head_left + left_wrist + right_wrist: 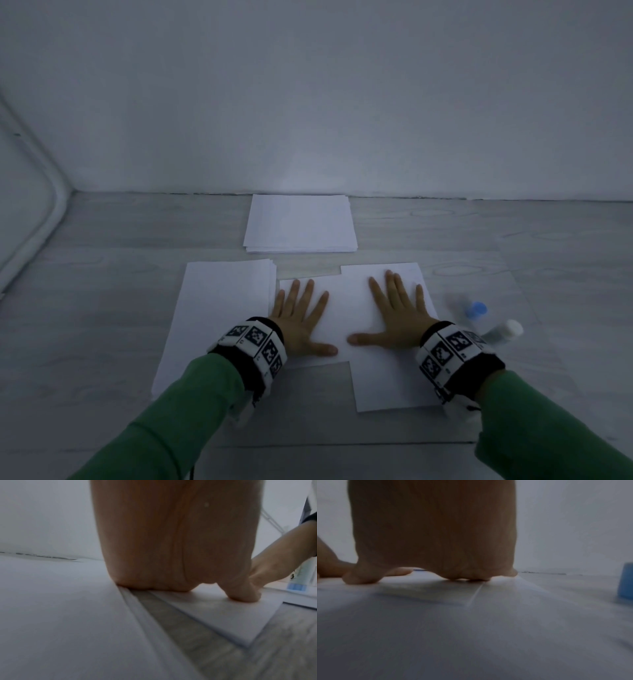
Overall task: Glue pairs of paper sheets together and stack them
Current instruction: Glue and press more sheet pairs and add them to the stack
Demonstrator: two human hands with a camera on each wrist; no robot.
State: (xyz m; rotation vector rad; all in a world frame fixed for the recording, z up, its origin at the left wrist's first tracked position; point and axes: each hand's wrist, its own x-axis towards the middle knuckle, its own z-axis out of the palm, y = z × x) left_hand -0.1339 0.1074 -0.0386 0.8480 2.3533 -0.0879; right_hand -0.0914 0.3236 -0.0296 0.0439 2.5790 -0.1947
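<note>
Two white sheets overlap crosswise in front of me: a wide sheet point(337, 301) lies over a tall sheet point(387, 383). My left hand point(301, 318) presses flat on the wide sheet's left part, fingers spread. My right hand point(397, 313) presses flat where the sheets overlap, fingers spread, thumb pointing left. In the left wrist view the left hand point(171, 561) rests its heel and thumb on the paper point(223, 618). The right hand point(433, 540) in its wrist view lies flat on paper point(471, 628). A glue stick point(503, 334) lies to the right, its blue cap point(476, 310) beside it.
A stack of white sheets point(299, 224) sits at the back by the wall. A second pile of paper point(219, 318) lies left of my left hand. The blue cap point(625, 581) stands to the right of my right hand. The grey wood-grain surface point(102, 274) surrounds everything.
</note>
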